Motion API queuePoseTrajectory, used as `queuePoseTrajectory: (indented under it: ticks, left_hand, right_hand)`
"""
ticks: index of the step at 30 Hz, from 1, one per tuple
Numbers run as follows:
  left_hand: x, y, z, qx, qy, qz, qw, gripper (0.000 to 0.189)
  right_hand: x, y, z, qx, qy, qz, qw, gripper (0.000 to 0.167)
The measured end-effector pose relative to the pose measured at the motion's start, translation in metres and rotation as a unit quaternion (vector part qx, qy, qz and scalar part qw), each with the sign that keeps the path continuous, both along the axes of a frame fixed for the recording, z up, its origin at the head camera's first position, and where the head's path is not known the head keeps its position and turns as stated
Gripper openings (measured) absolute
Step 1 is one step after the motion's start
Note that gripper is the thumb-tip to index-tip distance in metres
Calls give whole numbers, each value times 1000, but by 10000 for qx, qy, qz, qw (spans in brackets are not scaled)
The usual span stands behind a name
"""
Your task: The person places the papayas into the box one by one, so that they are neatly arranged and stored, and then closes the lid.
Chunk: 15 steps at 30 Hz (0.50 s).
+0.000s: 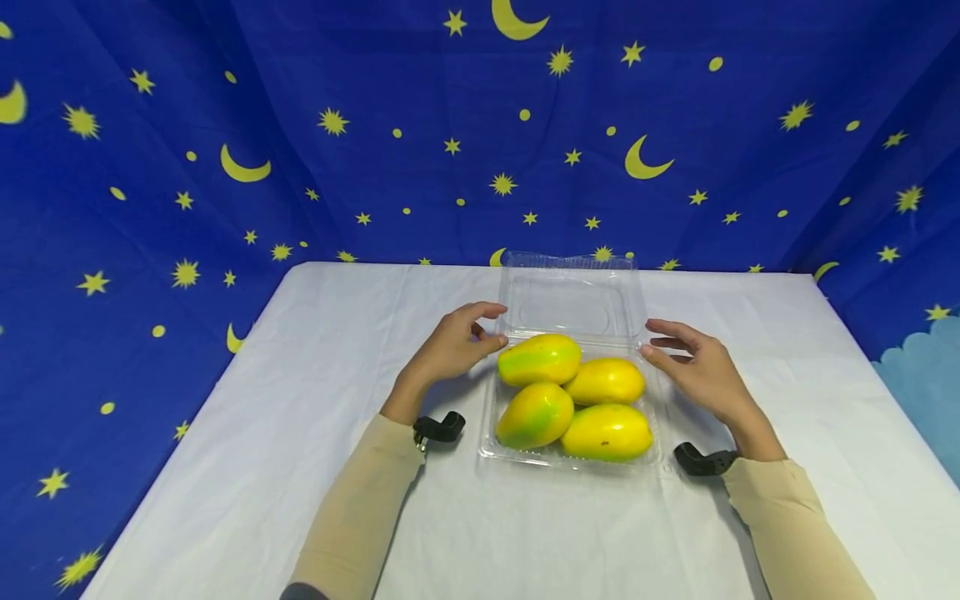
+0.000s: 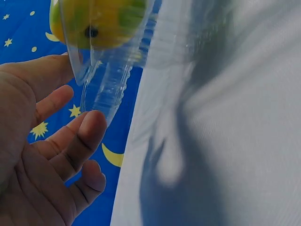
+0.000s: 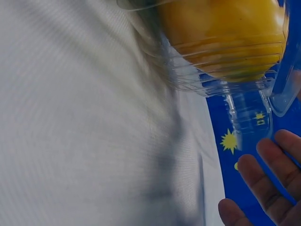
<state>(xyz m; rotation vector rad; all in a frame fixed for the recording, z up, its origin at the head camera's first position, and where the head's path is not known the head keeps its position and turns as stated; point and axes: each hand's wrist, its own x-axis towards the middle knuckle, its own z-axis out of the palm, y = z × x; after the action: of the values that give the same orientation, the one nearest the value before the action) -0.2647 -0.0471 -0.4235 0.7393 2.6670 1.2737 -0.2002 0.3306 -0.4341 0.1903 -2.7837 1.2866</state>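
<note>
Several yellow-green mangoes point(image 1: 538, 360) lie in the base of a clear plastic clamshell box point(image 1: 491, 451) in the head view. Its see-through lid point(image 1: 567, 307) is folded back on the far side. By the left end of the hinge is my left hand point(image 1: 452, 343), thumb tip right at the box rim and fingers loosely extended beside the lid. On the opposite side, my right hand point(image 1: 703, 371) has its thumb and fingertips close to the hinge's right end. Relaxed fingers point(image 3: 263, 183) show below the lid in the right wrist view, with nothing gripped.
A white cloth point(image 1: 375, 333) covers the table under the box. Behind and at the sides hangs a blue curtain point(image 1: 420, 175) with yellow moons and stars. Black wrist mounts point(image 1: 442, 427) sit at both cuffs, beside the box.
</note>
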Motion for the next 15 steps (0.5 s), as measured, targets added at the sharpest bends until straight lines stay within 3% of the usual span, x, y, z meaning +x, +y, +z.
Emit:
queuePoseTrajectory:
  ticks: [15]
  left_hand:
    - [4,3,12,203,80,112,9997,55]
  right_hand:
    - [2,-4,8,-105,427,-235,9988,54]
